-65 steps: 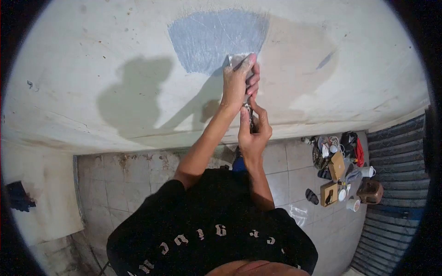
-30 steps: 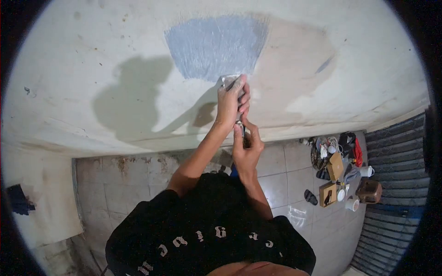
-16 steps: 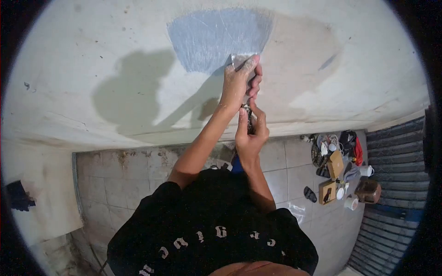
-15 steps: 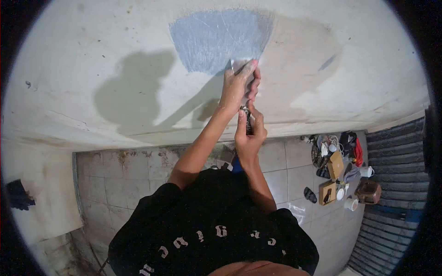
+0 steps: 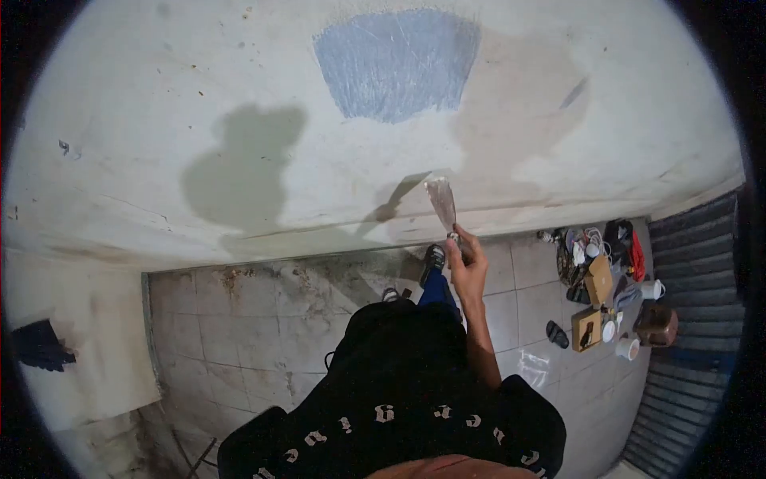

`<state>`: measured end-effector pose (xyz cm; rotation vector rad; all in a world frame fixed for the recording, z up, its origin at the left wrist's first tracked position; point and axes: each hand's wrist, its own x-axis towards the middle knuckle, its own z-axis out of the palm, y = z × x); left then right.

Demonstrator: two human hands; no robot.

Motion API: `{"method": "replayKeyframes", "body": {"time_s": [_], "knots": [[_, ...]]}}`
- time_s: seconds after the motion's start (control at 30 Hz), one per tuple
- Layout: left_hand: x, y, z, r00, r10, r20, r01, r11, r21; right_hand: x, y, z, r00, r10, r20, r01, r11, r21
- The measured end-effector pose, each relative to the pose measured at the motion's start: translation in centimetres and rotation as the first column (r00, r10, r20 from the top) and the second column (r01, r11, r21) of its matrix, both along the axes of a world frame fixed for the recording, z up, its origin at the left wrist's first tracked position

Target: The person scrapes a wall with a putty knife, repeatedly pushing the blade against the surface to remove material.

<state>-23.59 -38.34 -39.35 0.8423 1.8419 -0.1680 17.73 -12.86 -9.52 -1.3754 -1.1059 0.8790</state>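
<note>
My right hand (image 5: 470, 271) grips a putty knife (image 5: 441, 199) by its handle, most of which is hidden by the fingers. Its flat metal blade points up toward the wall (image 5: 383, 156) and carries whitish residue near the edge. Whether the blade touches the wall is hard to tell. Higher on the wall is a blue-grey patch (image 5: 399, 68) with scratch marks and ragged edges, above the blade and apart from it. My left hand is out of view.
On the tiled floor (image 5: 247, 319) at right lie cardboard boxes (image 5: 587, 327), a sandal (image 5: 557, 334), a white bucket (image 5: 627, 348), a brown container (image 5: 657, 326) and bags. A ribbed metal shutter (image 5: 694, 295) stands beyond. Dark cloth (image 5: 41, 346) hangs at left.
My left hand, earlier at the blade just under the blue-grey patch, has dropped out of view. My right hand has moved the putty knife down and slightly right, away from the patch.
</note>
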Motion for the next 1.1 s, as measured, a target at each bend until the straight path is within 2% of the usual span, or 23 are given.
{"method": "replayKeyframes", "body": {"time_s": [0.03,0.1,0.2,0.33,0.43,0.6,0.73,1.1], "knots": [[0.3,-0.8,0.6,0.996,0.089,0.013,-0.088,0.995,-0.053,0.0,0.0,0.5,0.999,0.004,0.033,-0.003,1.0,-0.015],[1.0,-1.1,1.5,0.986,0.164,0.038,-0.162,0.985,-0.052,-0.4,0.1,1.7,0.999,0.008,0.048,-0.007,1.0,-0.026],[1.9,-0.1,2.3,0.969,0.236,0.078,-0.235,0.972,-0.02,-1.5,0.5,3.2,0.999,0.023,-0.029,-0.022,0.999,0.023],[3.4,2.0,2.6,0.939,0.309,0.149,-0.319,0.947,0.048,-1.9,2.1,5.7,0.997,0.076,0.011,-0.077,0.996,0.053],[4.3,3.0,2.7,0.931,0.318,0.181,-0.336,0.939,0.077,-2.4,3.3,7.6,0.994,0.101,0.033,-0.104,0.989,0.105],[5.6,2.9,2.3,0.933,0.306,0.19,-0.323,0.944,0.065,-2.3,3.7,9.6,0.993,0.117,0.002,-0.117,0.99,0.085],[6.6,1.7,1.8,0.934,0.309,0.178,-0.32,0.947,0.034,-1.7,3.9,9.1,0.993,0.118,0.006,-0.118,0.991,0.066],[10.5,-1.5,3.1,0.912,0.393,0.116,-0.394,0.919,-0.013,1.5,5.8,9.6,0.967,0.25,0.037,-0.253,0.964,0.084]]}}
